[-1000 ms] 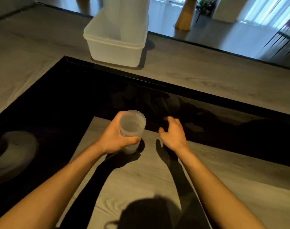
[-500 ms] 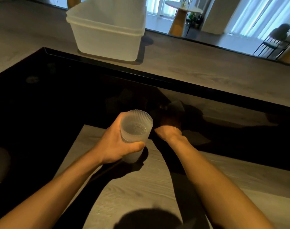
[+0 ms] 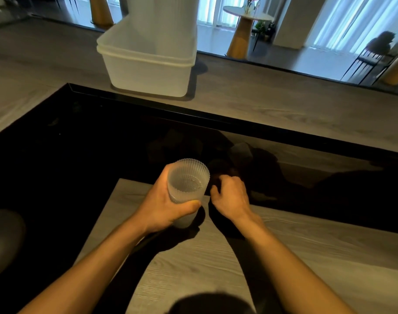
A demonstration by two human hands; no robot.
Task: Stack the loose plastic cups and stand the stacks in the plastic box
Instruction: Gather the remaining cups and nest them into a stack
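right hand [image 3: 231, 194] drawn back, fingers curled, grip unclear; left hand [image 3: 164, 205] grips cup stack [image 3: 188, 184].

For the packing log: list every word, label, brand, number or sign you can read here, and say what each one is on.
No readable text anywhere.
The ribbed plastic cups gripped by the left hand: plain, with no print or label showing.
The plastic box on the counter: plain walls, no label showing.
The dark surface beyond the right hand: too dim to show any marking.
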